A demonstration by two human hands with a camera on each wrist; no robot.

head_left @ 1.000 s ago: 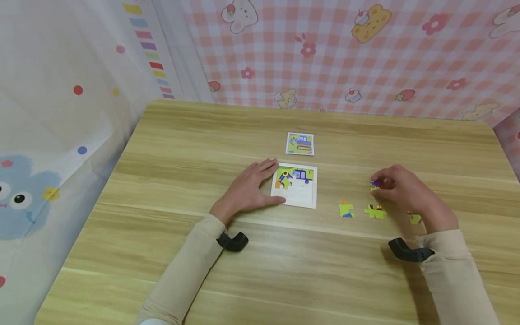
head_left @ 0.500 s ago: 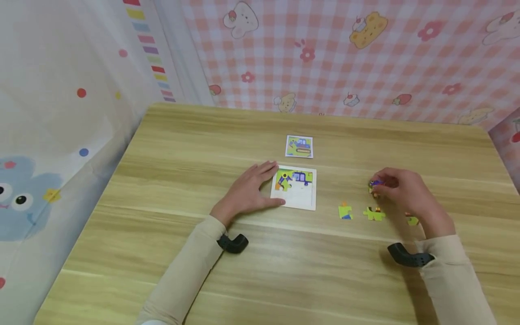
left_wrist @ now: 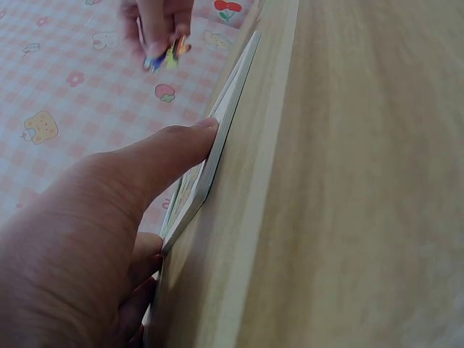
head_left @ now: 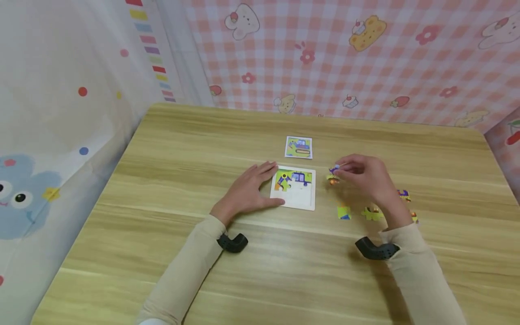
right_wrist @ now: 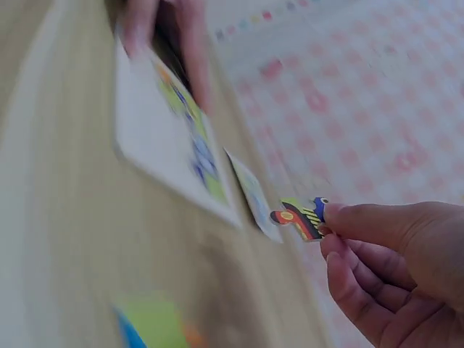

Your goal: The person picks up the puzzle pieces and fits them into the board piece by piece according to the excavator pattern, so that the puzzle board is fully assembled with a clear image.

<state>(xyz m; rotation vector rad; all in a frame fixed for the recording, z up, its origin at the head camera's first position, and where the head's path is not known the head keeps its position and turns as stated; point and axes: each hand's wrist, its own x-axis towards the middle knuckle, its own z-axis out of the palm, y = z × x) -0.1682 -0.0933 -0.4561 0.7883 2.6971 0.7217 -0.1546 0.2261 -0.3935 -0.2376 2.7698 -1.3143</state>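
My right hand (head_left: 363, 176) pinches a jigsaw puzzle piece (right_wrist: 303, 219) between thumb and fingertips, raised above the table just right of the puzzle board. The piece is blue, yellow-green, black and red. My left hand (head_left: 249, 189) rests at the left side of the white-framed puzzle board (head_left: 298, 198), fingers straight at its upper left corner. Its thumb (left_wrist: 177, 148) lies on the board's near edge. Several pieces fill the upper part of the board, showing a blue vehicle cab and arm; the lower part is bare white.
A small picture card (head_left: 299, 147) of a blue digger lies behind the board. Loose puzzle pieces lie to the right: a green and blue one (head_left: 343, 213), a green one (head_left: 371, 214), a purple one (head_left: 404, 195), and another (head_left: 414, 217) partly behind the right forearm.
My right hand has lifted the puzzle piece and carried it leftward to beside the board, uncovering loose pieces at the right. The left hand stays at the board.
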